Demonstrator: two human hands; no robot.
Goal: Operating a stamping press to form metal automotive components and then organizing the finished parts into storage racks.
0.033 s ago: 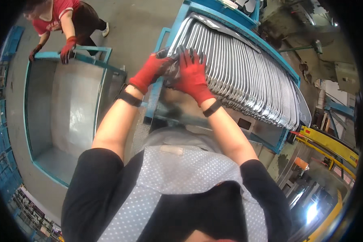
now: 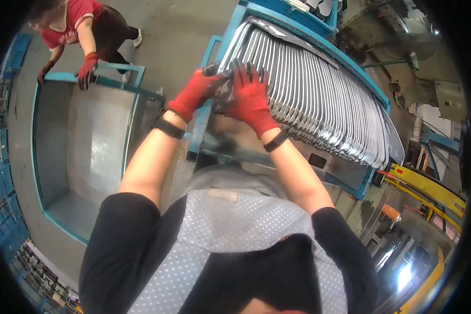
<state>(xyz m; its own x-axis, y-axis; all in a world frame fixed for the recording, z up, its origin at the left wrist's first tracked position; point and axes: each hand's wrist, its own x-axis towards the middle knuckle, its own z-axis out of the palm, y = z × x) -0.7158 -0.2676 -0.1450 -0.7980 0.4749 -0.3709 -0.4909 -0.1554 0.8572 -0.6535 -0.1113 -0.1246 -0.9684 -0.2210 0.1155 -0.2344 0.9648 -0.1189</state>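
Observation:
A long row of thin silver sheet-metal panels (image 2: pixel 319 91) stands on edge, packed close together in a blue metal rack (image 2: pixel 362 78). At the row's left end, my right hand (image 2: pixel 250 99) lies against the panels in a red glove with dark fingertips. Its fingers are stretched out and apart. Beside it, my left hand (image 2: pixel 200 90), gloved the same way, reaches the row's left edge near the rack's corner. Its fingers partly overlap with the right hand, so I cannot make out whether they grip a panel.
At the left, a co-worker in a red shirt (image 2: pixel 78 26) leans over a blue-framed metal bin (image 2: pixel 97 141), both red-gloved hands on its far rim. Yellow rails (image 2: pixel 429 191) run beside the rack's right end. Another blue container (image 2: pixel 319 18) stands behind the rack.
The co-worker has shifted very slightly at the bin's rim. My hands and the panels look unchanged.

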